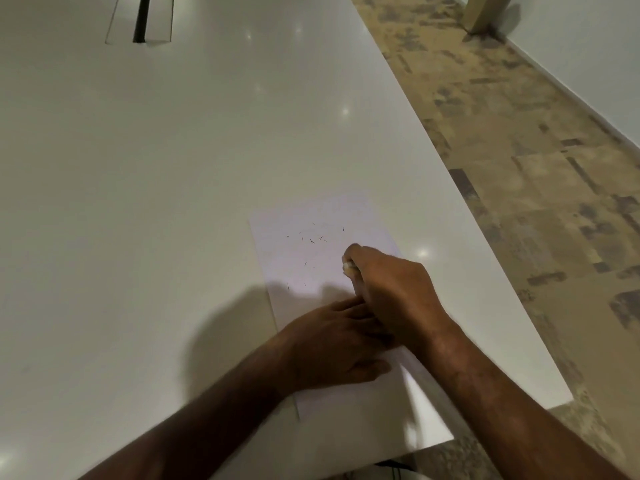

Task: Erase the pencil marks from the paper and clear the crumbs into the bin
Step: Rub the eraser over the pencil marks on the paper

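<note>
On paper (311, 258), near table's (138, 202) right edge: my right hand (391, 289) curled round eraser (347, 266), rubbing. Left hand (332, 344) flat, pinning sheet. Crumbs (311, 240) scattered beyond. Next: gather crumbs; bin unseen.

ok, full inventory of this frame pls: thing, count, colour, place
table: one, white, glossy, fills most of the view
paper: one sheet, white, near the table's right edge, in front of the person
crumbs: a scatter of small dark bits, on the far half of the paper
eraser: one, pale, only its tip shows out of the right hand's grip, down on the paper
slot: one, dark, set in the table at the far left
floor: patchy tan and grey, to the right of the table
wall: white, far right
bin: none in view
left hand: flat on the near part of the paper
right hand: grips the eraser
</note>
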